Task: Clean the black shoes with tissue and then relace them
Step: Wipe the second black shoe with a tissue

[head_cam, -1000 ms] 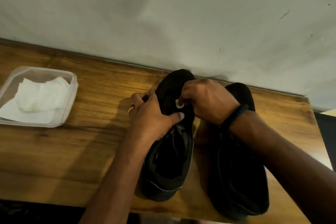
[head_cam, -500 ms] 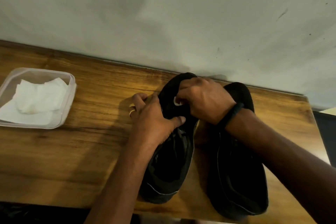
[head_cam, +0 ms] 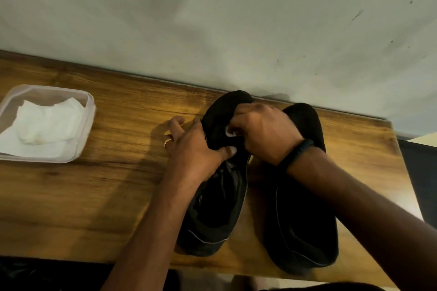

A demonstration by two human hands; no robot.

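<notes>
Wooden table (head_cam: 118, 184): left hand (head_cam: 196, 149) clamps the shoe (head_cam: 217, 208) steady; right hand (head_cam: 262, 132) pinches tissue (head_cam: 229, 131) against its toe.

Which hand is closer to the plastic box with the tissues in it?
The left hand. It grips the left side of the left black shoe, on the side facing the plastic box, with bare table between. The right hand is farther, over the shoe's toe, pinching a tissue.

Both hands curl inward: left hand (head_cam: 196, 149) gripping, right hand (head_cam: 262, 132) seemingly pinching, fingers bent.
</notes>
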